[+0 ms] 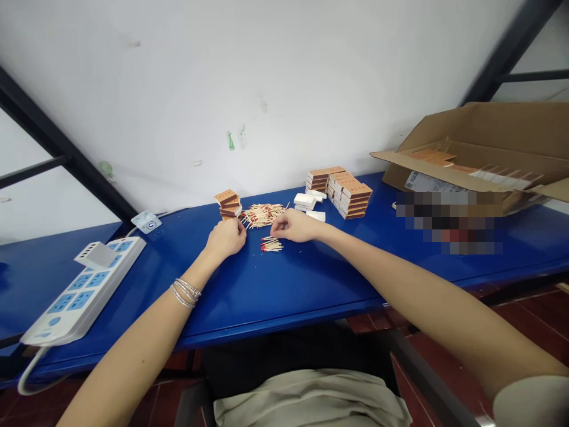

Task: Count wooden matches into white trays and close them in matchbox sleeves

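My left hand (pixel 227 236) rests on the blue table (pixel 275 284) with its fingers curled, pinching matches at the near edge of a loose pile of red-tipped matches (pixel 263 214). My right hand (pixel 294 225) is curled too, fingertips down just above a small bundle of matches (pixel 271 244) lying on the table. A short stack of orange matchboxes (pixel 229 203) stands just behind my left hand. Silver bracelets circle my left wrist.
Taller stacks of orange matchboxes (pixel 349 193) and white inner trays (pixel 306 201) stand behind my right hand. An open cardboard box (pixel 480 160) sits at the right. A white power strip (pixel 84 290) with a plugged adapter lies at the left. A white wall is close behind.
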`<act>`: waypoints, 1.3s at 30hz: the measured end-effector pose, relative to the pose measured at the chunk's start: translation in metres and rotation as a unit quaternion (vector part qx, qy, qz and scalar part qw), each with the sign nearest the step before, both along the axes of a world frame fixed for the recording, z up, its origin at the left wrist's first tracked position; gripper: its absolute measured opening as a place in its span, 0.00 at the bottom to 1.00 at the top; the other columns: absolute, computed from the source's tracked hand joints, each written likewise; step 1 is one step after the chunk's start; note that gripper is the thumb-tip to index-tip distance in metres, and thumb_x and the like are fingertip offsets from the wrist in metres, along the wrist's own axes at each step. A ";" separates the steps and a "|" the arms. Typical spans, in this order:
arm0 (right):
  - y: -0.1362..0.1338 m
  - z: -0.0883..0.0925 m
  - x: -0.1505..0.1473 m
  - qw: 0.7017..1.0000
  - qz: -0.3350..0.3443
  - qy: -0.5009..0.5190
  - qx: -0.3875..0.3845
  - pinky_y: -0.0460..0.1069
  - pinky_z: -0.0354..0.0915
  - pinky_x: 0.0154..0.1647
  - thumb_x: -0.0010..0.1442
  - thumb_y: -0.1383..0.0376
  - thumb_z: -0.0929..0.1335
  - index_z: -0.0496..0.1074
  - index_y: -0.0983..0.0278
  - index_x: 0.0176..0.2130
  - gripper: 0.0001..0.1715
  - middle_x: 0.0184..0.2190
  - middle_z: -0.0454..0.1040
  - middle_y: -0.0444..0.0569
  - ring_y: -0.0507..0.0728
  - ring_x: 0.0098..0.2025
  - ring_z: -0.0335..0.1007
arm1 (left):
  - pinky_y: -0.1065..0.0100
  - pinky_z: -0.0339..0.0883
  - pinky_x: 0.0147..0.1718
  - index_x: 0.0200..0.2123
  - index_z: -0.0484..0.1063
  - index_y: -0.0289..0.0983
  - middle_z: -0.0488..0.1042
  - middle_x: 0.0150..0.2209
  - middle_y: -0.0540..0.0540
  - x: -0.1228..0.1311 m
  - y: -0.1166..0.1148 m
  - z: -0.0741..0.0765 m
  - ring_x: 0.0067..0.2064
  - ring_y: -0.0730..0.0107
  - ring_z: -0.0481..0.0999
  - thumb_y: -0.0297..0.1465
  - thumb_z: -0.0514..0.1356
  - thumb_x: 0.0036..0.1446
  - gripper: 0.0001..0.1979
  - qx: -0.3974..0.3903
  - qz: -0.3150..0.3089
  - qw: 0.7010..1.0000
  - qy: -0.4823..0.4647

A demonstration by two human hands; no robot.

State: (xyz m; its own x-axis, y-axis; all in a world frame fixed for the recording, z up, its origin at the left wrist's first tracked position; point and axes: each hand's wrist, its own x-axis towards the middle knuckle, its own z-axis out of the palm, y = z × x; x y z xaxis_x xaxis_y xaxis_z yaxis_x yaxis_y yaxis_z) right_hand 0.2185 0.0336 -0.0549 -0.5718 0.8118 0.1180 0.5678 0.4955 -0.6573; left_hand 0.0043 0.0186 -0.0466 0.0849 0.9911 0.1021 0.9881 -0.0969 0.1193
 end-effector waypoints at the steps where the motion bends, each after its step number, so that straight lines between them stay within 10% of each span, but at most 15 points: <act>1: 0.001 -0.001 0.000 1.000 0.003 0.006 -0.002 0.44 0.63 0.31 0.54 0.69 0.70 0.80 0.68 0.34 0.08 0.29 0.80 0.49 0.51 0.28 0.70 | 0.62 0.70 0.38 0.32 0.74 0.39 0.79 0.35 0.41 0.000 0.000 0.000 0.38 0.56 0.78 0.32 0.56 0.56 0.08 0.000 -0.001 1.000 -0.003; 32: 0.001 0.000 0.001 0.998 0.015 0.025 -0.062 0.44 0.62 0.29 0.54 0.67 0.70 0.79 0.69 0.33 0.08 0.27 0.78 0.48 0.49 0.26 0.66 | 0.59 0.68 0.36 0.31 0.74 0.38 0.79 0.33 0.41 0.004 -0.006 0.004 0.36 0.52 0.78 0.31 0.55 0.55 0.08 0.027 -0.002 1.000 -0.010; 39: 0.004 -0.006 -0.001 0.999 -0.010 0.048 -0.010 0.45 0.61 0.30 0.53 0.67 0.70 0.79 0.69 0.33 0.08 0.26 0.77 0.47 0.49 0.26 0.66 | 0.66 0.65 0.32 0.30 0.73 0.38 0.77 0.27 0.47 0.007 -0.009 0.005 0.30 0.63 0.76 0.31 0.58 0.54 0.05 0.035 -0.051 0.992 -0.107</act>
